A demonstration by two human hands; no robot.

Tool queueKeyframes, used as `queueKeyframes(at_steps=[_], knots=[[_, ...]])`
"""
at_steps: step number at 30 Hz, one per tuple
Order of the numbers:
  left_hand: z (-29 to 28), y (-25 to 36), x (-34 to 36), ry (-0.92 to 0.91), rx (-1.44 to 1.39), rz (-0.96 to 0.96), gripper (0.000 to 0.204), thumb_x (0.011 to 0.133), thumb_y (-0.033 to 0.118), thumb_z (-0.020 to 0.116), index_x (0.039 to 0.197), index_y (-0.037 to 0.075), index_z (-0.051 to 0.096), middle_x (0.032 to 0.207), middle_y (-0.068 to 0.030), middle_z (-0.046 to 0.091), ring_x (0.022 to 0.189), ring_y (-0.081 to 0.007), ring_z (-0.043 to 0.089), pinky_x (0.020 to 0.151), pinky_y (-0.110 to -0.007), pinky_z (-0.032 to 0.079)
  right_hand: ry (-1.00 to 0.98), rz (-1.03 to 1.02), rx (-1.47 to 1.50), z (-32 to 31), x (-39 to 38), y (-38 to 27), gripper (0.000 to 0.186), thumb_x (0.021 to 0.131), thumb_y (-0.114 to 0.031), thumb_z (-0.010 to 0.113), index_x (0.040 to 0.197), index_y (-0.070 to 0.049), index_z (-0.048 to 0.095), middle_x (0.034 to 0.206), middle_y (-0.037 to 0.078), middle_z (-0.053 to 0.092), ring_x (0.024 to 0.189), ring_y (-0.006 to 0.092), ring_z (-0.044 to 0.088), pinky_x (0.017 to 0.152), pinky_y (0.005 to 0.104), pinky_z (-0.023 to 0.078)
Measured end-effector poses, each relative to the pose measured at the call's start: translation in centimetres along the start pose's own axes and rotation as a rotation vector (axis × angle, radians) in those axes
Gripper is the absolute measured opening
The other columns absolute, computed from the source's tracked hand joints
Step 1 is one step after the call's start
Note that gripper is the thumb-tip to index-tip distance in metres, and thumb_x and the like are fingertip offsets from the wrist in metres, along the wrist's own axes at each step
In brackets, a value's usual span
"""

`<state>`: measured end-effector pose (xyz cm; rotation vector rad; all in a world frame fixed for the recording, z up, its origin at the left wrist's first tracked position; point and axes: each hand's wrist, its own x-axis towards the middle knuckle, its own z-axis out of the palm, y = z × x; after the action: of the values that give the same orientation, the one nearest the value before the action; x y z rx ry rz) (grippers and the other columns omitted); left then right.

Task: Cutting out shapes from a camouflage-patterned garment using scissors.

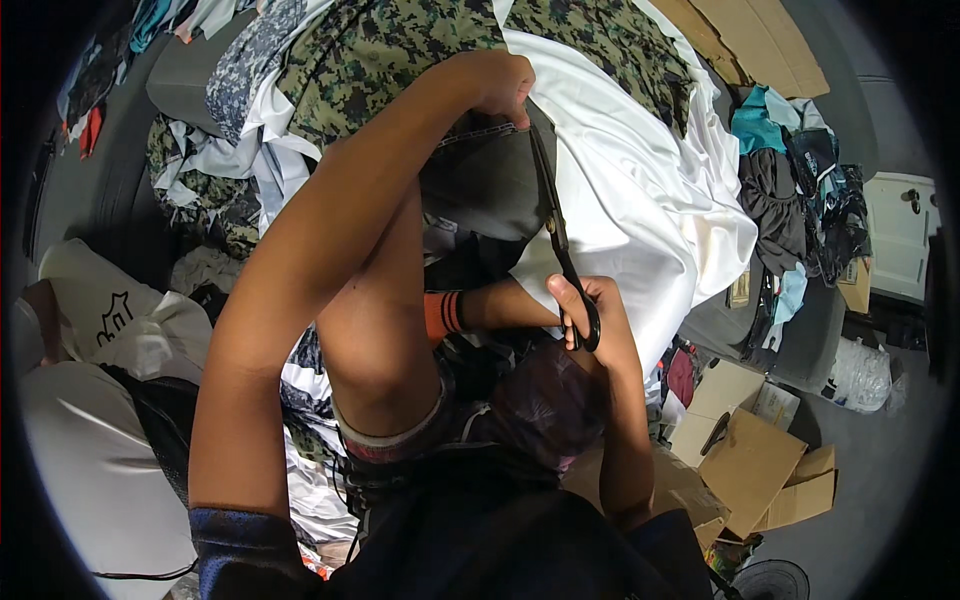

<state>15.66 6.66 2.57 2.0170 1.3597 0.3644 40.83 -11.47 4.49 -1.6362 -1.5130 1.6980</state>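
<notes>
In my right hand is a pair of black scissors, its handle loops around my thumb and fingers. The blades point up and away, their tips just below my left hand. My left hand is closed in a pinch at the edge of the camouflage fabric, where a thin pale patterned edge runs off to the left. Glossy white fabric spreads to the right of the blades and hangs past my right hand. Exactly which layer the left fingers pinch is partly hidden.
My bent knee and an orange-striped sock lie below the fabric. A white cushion is at the left. Cardboard boxes, a clear plastic bundle and heaped clothes lie at the right.
</notes>
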Motion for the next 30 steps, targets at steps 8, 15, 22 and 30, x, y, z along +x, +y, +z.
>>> queueKeyframes(at_steps=[8, 15, 22, 30], knots=[[-0.3, 0.2, 0.2, -0.049, 0.05, -0.052, 0.025, 0.066, 0.022, 0.081, 0.072, 0.009, 0.062, 0.07, -0.0045, 0.065, 0.062, -0.0217, 0.059, 0.062, -0.034, 0.048, 0.027, 0.033, -0.039, 0.0, -0.1, -0.3, 0.049, 0.089, -0.037, 0.062, 0.053, -0.006, 0.051, 0.043, 0.002, 0.045, 0.033, 0.0091, 0.04, 0.037, 0.0194, 0.034], [0.1, -0.2, 0.2, -0.021, -0.012, 0.004, 0.025, 0.065, 0.018, 0.078, 0.066, 0.008, 0.056, 0.059, -0.0016, 0.056, 0.052, -0.0162, 0.047, 0.053, -0.03, 0.04, -0.021, 0.029, 0.028, -0.5, -0.2, 0.9, 0.045, 0.086, -0.038, 0.065, 0.057, -0.006, 0.05, 0.047, 0.001, 0.045, 0.037, 0.0082, 0.04, 0.038, 0.0204, 0.032], [-1.5, 0.0, -0.9, -0.032, -0.097, 0.036, 0.019, 0.071, 0.017, 0.075, 0.071, 0.006, 0.059, 0.064, -0.0023, 0.056, 0.056, -0.0145, 0.046, 0.054, -0.029, 0.04, -0.187, -0.1, 0.167, 0.2, -0.8, 4.0, 0.035, 0.089, -0.034, 0.061, 0.07, -0.005, 0.054, 0.058, 0.002, 0.05, 0.051, 0.0094, 0.046, 0.05, 0.021, 0.037], [-4.0, -1.1, -2.6, 0.204, -0.084, 0.041, 0.012, 0.081, 0.015, 0.064, 0.075, 0.004, 0.06, 0.068, -0.0033, 0.056, 0.06, -0.0155, 0.048, 0.058, -0.029, 0.041, -0.208, -0.175, 0.07, 0.9, 0.4, 5.5, 0.029, 0.091, -0.031, 0.057, 0.081, -0.004, 0.055, 0.067, 0.003, 0.054, 0.059, 0.0103, 0.048, 0.058, 0.0209, 0.038]])
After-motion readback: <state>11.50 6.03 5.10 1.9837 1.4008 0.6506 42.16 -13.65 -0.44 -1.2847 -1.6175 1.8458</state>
